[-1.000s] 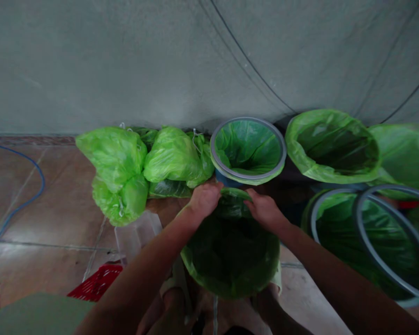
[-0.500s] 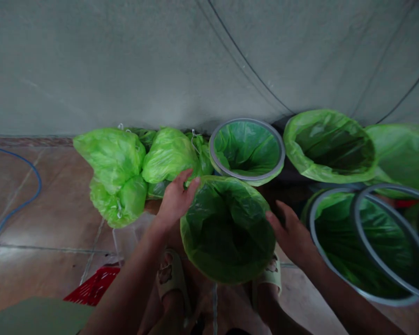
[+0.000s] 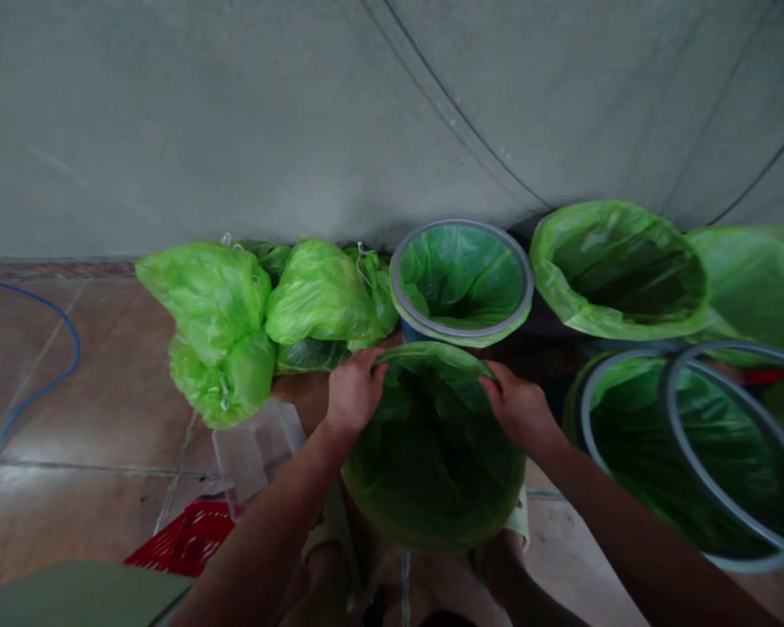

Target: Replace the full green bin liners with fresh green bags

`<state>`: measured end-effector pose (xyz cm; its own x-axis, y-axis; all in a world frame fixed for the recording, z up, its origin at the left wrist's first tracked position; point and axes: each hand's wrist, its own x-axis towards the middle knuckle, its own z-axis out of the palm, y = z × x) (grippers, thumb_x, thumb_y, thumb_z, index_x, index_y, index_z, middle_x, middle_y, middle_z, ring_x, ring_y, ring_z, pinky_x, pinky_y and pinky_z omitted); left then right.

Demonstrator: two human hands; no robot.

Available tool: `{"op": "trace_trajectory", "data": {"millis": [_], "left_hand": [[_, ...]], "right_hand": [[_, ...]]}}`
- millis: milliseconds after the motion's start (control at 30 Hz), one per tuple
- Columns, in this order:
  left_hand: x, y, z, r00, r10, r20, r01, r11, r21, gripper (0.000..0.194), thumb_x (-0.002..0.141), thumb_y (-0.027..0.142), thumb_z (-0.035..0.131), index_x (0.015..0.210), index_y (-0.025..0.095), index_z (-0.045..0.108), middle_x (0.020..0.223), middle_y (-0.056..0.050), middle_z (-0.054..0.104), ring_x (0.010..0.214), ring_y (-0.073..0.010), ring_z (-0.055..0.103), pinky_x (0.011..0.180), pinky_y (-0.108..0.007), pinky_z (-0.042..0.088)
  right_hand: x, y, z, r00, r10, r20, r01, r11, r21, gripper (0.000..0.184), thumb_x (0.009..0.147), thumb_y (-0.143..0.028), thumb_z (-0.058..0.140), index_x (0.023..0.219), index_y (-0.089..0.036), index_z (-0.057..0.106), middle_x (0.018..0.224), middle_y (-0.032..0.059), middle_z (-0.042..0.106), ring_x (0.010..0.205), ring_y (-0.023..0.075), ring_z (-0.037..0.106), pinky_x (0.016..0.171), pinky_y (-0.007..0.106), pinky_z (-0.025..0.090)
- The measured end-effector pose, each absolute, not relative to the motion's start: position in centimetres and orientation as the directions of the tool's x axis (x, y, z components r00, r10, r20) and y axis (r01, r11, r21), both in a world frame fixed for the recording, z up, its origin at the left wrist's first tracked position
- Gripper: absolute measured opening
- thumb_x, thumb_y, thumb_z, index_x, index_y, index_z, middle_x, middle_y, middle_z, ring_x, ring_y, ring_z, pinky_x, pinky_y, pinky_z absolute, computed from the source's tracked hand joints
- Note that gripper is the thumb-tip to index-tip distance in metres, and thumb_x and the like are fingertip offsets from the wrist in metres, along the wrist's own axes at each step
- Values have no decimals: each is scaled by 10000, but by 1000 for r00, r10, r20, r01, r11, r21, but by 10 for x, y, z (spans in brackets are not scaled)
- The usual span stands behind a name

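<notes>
An open green liner [image 3: 435,461] is just in front of a gray-ringed bin [image 3: 462,283]. The left hand [image 3: 354,390] and right hand [image 3: 519,409] each hold the liner's rim in a closed grip. Bulging green bags [image 3: 212,300] lie left of that bin.

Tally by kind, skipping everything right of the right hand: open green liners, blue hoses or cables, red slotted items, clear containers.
Open green liners: 2 (the held liner, gripped by the left hand and right hand; the grey-ringed liner behind it)
Blue hose or cable: 1
Red slotted item: 1
Clear container: 1
Total: 5
</notes>
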<state>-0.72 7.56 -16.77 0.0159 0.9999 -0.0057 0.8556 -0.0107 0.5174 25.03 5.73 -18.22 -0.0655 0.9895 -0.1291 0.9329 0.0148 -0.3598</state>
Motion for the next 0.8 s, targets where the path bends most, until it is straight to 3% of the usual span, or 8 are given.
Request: {"op": "trace_trajectory", "data": {"millis": [100,167,300,400,500,667,800], "left_hand": [[-2,71,-161,28,998,-53,919,-5,394,240,867,218,545,1088,200,640,1036,-62,707,926,-209,669,826,-311,506],[0,71,-154,40,998,-49,926,-18,376,296,847,217,569,1139,203,614,1070,-68,692,954,-222,661,836,-325,509],[-8,80,-145,-10,1000,3,812,7,584,492,800,390,644,1235,177,556,1182,-95,655,1048,-232,628,907,-344,494],[-21,95,-148,-100,992,-81,664,127,737,444,875,484,501,1127,140,622,1061,-103,700,948,-210,658,848,-331,512],[-27,106,-155,-85,983,-160,624,178,761,437,936,441,363,965,142,679,941,-92,721,889,-204,663,834,-336,503],[-10,98,-161,118,956,-270,752,92,653,419,955,382,330,926,163,686,852,-84,712,790,-205,658,777,-328,489],[4,94,-160,180,965,-190,888,-76,454,298,920,341,443,1089,201,644,952,-99,709,862,-234,663,803,-338,475]], "right_hand": [[248,56,-180,-39,973,-229,968,-21,-252,328,937,-280,384,1167,-125,559,822,101,714,698,230,670,644,299,440],[246,58,-175,-52,966,-253,969,-13,-248,344,932,-291,403,1186,-110,548,864,115,715,762,241,675,688,311,453],[244,67,-157,-29,992,-124,944,-13,-329,460,924,-437,426,1223,-112,552,1102,153,680,980,263,646,820,337,461],[238,80,-146,4,993,-119,939,-45,-342,454,956,-457,329,1128,-157,624,1005,118,711,907,239,660,759,312,452],[228,91,-149,-49,976,-212,967,-7,-256,457,967,-447,301,991,-171,663,852,106,718,786,228,664,667,293,415],[228,91,-168,-131,963,-237,983,94,-160,336,957,-377,384,1036,-159,627,811,102,704,727,228,650,638,290,377],[234,79,-173,-80,970,-228,985,42,-167,282,944,-343,420,1022,-157,617,775,84,690,678,213,631,607,281,351]]}}
